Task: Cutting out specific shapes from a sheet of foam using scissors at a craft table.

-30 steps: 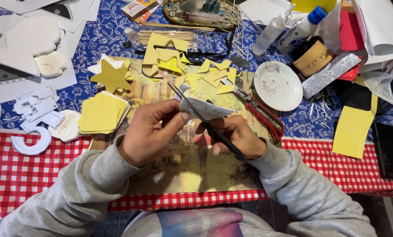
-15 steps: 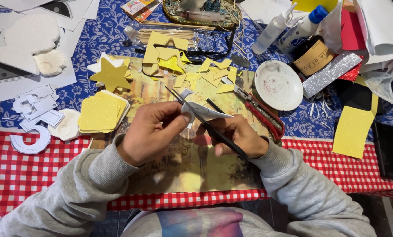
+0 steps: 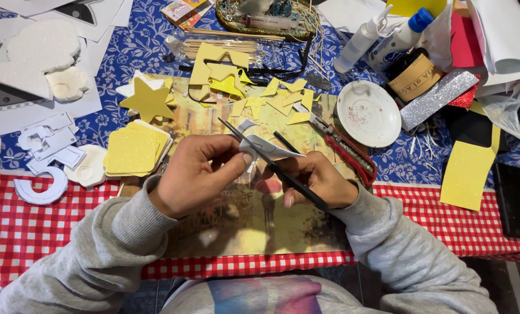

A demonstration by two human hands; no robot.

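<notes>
At far left, one white foam numeral (image 3: 39, 189) lies on the red-checked edge of the surface (image 3: 504, 224), with several white paper cut-outs (image 3: 48, 139) just above it. One stack of yellow glitter squares (image 3: 133, 150) sits beside them, and one yellow star (image 3: 148, 100) lies above the stack.

At centre, the left hand (image 3: 199, 174) pinches one white paper piece (image 3: 266, 148) between thumb and fingers, held above a picture-printed board (image 3: 242, 227). The right hand (image 3: 315, 177) is closed around the handles of one pair of black scissors (image 3: 271, 163); the blades stand open, crossing the paper piece. Yellow offcuts (image 3: 271, 102), too many and too overlapped to count, lie scattered beyond the hands.

Right of the hands, one red utility knife (image 3: 344, 148) lies at an angle, close to the right wrist. One white dish (image 3: 367, 113) sits beyond it, then two glue bottles (image 3: 382, 35), one silver glitter strip (image 3: 437, 99) and one yellow glitter sheet (image 3: 468, 168). One black flat object (image 3: 513, 200) lies at far right.
</notes>
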